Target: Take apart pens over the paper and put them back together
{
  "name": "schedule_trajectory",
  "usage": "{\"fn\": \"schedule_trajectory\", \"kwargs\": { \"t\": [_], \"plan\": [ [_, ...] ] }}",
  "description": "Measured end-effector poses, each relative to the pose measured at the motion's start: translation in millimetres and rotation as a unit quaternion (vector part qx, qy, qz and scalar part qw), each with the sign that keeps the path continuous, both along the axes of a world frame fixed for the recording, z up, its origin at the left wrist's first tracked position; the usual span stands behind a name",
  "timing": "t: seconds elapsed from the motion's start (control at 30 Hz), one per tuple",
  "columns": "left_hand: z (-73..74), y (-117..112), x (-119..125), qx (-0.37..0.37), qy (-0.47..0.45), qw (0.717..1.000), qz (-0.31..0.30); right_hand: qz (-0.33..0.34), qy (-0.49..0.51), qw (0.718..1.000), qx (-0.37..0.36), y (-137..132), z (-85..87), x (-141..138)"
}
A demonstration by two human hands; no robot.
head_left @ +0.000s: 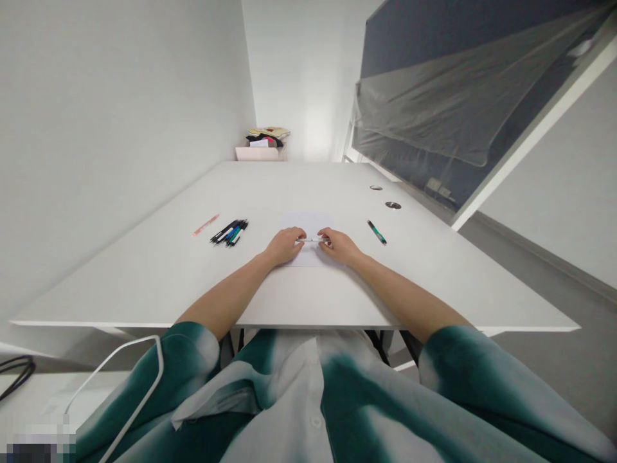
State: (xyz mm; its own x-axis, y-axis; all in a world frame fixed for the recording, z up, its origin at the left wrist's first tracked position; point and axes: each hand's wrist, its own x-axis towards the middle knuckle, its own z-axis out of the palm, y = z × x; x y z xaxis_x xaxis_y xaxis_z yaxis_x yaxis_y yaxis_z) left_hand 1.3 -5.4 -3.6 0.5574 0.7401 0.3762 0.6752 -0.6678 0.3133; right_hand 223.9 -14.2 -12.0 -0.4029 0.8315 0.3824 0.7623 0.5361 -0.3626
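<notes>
My left hand (285, 245) and my right hand (338, 245) meet over a white sheet of paper (309, 222) on the white table (159, 270). Both hands pinch the ends of a thin white pen (312, 240) held level between them, just above the sheet. To the left lies a bunch of several dark pens (230, 232), and further left a single pink pen (205, 225). A green and black pen (376, 232) lies alone to the right of my right hand.
Two round cable holes (393, 205) sit in the table at the right, below a dark partition panel (463, 96) wrapped in plastic film. A pink box (260, 152) with items on it stands beyond the table's far end. A white cable (120, 379) hangs near my left side.
</notes>
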Motion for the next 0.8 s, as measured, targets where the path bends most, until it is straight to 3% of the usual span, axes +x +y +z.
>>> {"fn": "schedule_trajectory", "kwargs": {
  "t": [0.4,0.8],
  "plan": [
    [0.8,0.4,-0.2,0.020,0.006,1.000,-0.001,0.027,-0.043,0.998,0.042,0.5,0.2,1.1],
    [-1.1,0.4,3.8,-0.013,0.006,1.000,0.004,-0.016,-0.040,0.999,-0.011,-2.5,-0.4,-1.1]
  ]
}}
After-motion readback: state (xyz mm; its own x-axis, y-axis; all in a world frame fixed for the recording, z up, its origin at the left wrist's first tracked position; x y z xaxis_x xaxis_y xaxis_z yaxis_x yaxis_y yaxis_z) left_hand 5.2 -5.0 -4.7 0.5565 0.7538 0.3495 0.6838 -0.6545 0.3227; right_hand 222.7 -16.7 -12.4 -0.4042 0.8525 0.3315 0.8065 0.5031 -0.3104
